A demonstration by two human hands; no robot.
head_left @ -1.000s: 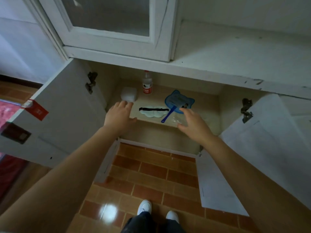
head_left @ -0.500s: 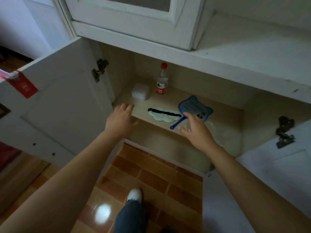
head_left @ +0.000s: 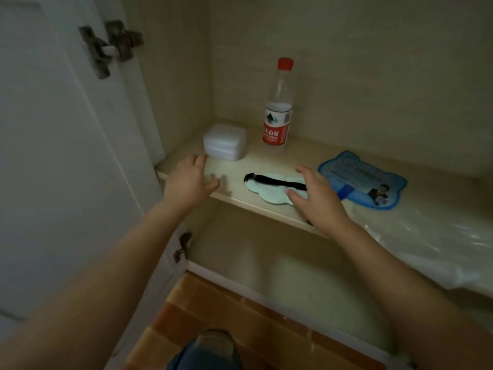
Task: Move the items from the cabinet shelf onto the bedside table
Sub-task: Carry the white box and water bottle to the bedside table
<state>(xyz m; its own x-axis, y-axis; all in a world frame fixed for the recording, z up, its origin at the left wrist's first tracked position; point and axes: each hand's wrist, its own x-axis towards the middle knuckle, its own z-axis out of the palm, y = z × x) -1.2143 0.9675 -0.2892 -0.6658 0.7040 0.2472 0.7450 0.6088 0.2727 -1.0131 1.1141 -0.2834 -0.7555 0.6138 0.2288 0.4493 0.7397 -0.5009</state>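
Head view: both hands have advanced over the shelf (head_left: 234, 194).
Left hand (head_left: 188, 180) fingers spread, empty, just short of the white box (head_left: 225, 142); right hand (head_left: 317, 198) fingers spread, now over the eye mask (head_left: 269, 188). Grasping appears imminent.

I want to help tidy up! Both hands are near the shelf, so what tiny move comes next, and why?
Probably the right hand lowers and pinches the pale blue eye mask. Its open fingers hover right over the mask, holding nothing. The left hand is also open, close to the white box, so it may take that next.
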